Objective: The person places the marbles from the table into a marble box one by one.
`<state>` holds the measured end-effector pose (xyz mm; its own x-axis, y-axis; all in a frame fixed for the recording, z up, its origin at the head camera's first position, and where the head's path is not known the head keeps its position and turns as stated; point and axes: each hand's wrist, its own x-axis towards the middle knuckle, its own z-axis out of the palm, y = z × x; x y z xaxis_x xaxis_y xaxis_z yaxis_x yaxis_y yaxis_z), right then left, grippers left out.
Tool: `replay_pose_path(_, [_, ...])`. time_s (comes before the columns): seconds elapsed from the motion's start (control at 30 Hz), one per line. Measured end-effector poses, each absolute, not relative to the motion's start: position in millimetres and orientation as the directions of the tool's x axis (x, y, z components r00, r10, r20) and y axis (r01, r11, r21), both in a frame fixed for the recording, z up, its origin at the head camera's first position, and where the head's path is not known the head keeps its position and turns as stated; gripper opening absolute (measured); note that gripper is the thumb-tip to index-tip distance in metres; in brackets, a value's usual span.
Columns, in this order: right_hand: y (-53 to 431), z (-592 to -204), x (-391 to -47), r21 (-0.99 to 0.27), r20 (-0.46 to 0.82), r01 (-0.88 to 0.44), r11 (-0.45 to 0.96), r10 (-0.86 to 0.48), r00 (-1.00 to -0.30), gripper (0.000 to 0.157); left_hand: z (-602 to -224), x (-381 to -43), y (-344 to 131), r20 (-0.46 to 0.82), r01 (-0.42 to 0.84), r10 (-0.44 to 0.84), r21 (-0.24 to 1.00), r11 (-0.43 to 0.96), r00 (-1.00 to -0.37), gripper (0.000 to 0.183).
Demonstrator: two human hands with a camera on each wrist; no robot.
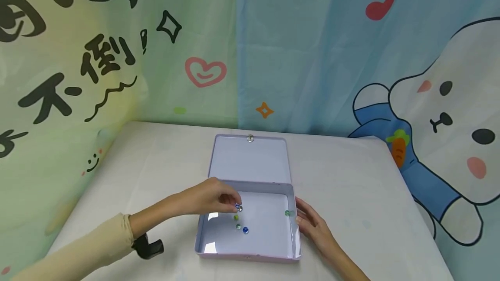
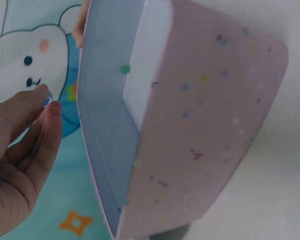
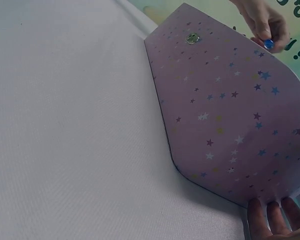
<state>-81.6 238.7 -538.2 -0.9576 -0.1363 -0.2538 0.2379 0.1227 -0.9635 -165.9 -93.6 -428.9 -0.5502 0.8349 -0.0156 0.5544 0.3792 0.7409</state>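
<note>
A shallow hinged box (image 1: 254,256), lilac inside and pink with small stars outside, lies with its lid (image 1: 250,159) folded back. Over the box's left part, my left hand (image 1: 218,196) pinches a blue and clear glass marble (image 2: 48,98) between thumb and fingertips. Whether a second marble is there, I cannot tell. Beneath it in the box are a yellow-green marble (image 1: 236,217), a pale green marble (image 1: 238,227) and a blue marble (image 1: 245,230). A green marble (image 1: 287,213) sits by the right wall. My right hand (image 1: 316,229) touches that wall's outside, its fingers extended.
The box stands on a white-covered table (image 1: 351,185). A metal clasp (image 1: 250,138) is on the lid's far edge. Behind the table hangs a printed curtain (image 1: 304,55) with a cartoon animal. A dark strap mount (image 1: 147,247) is on the left wrist.
</note>
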Motion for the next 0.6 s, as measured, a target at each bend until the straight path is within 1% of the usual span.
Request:
replay_pose_path(0.3, [236,-539,-80,-0.961,-0.257,0.239,0.139,-0.127,-0.958,0.055,-432,-182,-58,-0.045,0.665,0.901,0.658,0.352,-0.432,0.011])
replay_pose_path(0.47, [236,-539,-81,-0.956,-0.267,0.249,0.155,-0.109,-0.958,0.055,-438,-192,-40,-0.108,0.674,0.916,0.645,0.360,-0.385,0.010])
replay_pose_path(0.6, [237,-539,-81,-0.959,-0.257,0.240,0.153,-0.107,-0.960,0.055,-443,-201,-24,-0.132,0.676,0.927,0.648,0.349,-0.352,0.011])
